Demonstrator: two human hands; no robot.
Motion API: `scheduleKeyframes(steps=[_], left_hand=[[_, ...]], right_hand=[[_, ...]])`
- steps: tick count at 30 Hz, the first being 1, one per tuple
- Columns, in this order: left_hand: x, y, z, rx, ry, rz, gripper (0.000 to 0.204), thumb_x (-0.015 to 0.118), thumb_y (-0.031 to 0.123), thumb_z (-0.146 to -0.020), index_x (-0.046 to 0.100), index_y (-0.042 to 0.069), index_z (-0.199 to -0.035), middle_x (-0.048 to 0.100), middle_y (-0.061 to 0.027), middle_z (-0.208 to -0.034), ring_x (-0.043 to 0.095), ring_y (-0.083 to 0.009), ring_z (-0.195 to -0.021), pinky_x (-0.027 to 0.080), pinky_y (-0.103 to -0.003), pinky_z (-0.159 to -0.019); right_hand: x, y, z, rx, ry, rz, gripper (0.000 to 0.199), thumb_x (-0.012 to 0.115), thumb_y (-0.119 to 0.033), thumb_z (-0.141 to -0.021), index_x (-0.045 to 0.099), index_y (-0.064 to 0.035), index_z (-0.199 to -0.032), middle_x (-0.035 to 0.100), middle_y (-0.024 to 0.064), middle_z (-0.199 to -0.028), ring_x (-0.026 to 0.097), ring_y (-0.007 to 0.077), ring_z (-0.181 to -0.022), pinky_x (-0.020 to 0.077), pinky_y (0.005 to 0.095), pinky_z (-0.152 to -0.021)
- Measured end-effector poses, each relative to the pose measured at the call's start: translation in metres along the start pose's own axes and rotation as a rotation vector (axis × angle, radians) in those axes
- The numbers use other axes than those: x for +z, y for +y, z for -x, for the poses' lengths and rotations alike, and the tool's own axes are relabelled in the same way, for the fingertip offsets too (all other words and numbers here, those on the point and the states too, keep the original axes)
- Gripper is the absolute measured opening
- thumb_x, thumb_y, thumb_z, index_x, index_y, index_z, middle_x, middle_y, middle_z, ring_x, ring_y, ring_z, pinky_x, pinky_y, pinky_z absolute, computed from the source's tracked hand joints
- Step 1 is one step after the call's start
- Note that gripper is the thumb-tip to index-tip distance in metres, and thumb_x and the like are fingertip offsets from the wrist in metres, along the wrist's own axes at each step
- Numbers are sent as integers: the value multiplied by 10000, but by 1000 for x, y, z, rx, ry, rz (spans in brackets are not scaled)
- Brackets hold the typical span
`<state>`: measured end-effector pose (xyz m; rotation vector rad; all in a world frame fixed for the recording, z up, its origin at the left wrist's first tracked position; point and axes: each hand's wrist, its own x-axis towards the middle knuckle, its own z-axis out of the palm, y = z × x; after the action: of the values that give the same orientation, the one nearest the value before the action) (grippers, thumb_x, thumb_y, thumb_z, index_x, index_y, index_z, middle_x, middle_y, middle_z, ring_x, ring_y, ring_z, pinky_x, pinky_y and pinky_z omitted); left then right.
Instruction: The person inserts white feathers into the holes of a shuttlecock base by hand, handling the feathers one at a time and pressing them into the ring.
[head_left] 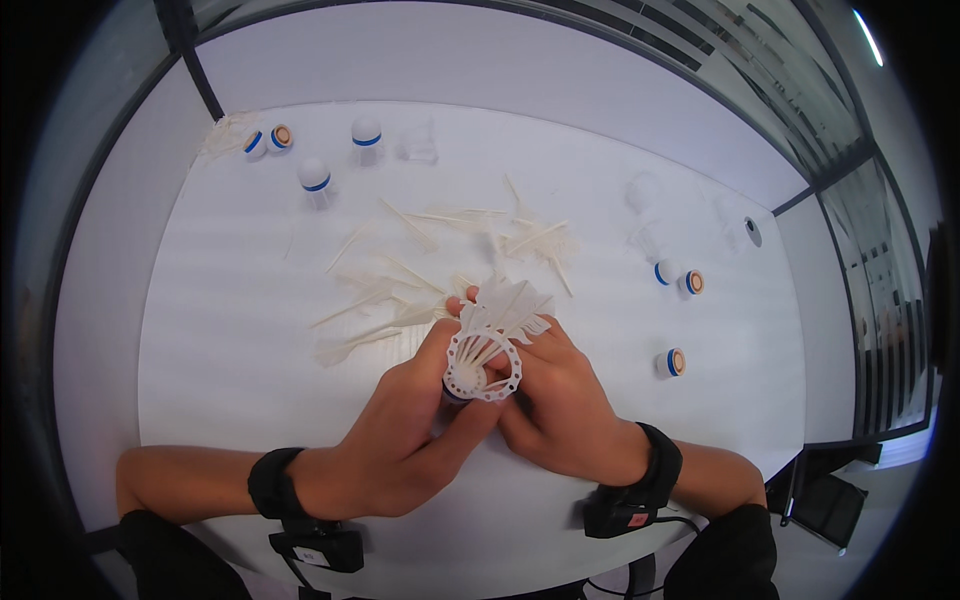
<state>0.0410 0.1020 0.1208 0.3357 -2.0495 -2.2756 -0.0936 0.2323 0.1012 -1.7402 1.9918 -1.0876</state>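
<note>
A partly feathered shuttlecock (508,306) is between my hands at the middle of the table. Its white holed ring (517,372) faces up, and several white feathers stand out from the ring's far side. My left hand (400,420) is closed around the shuttlecock's cork end, where a bit of blue band shows. From the other side, my right hand (565,400) is closed at the feathers and ring, its fingertips partly hidden behind them. Just beyond the hands, loose white feathers (400,315) lie scattered on the table.
Blue-banded shuttlecock heads lie on the white table (230,350): a pair (281,136) at far left, others at right, including one single head (672,363). Two stand on clear cups (366,135). A clear empty-looking cup (417,142) stands beside them. Pale partitions (480,70) surround the table.
</note>
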Motion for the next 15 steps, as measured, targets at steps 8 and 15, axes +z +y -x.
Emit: scheduleKeyframes(steps=[8,15], left_hand=[[0,0,-1,33,-2,-26,249,522,52,-963,434,-16,-1185,586,-81,-961,525,-102,-798,448,-262,-675],[-1,0,-1,4,-3,-38,238,531,62,-961,432,-15,-1164,582,-82,-928,516,-107,-770,439,-268,-655]], right_hand=[[0,1,0,6,-13,-8,450,569,65,-777,606,-15,-1219,579,162,-1363,484,361,-1327,361,447,-1088],[0,0,-1,21,-14,-7,445,573,58,-774,614,-15,-1212,582,164,-1358,485,364,-1326,359,444,-1093]])
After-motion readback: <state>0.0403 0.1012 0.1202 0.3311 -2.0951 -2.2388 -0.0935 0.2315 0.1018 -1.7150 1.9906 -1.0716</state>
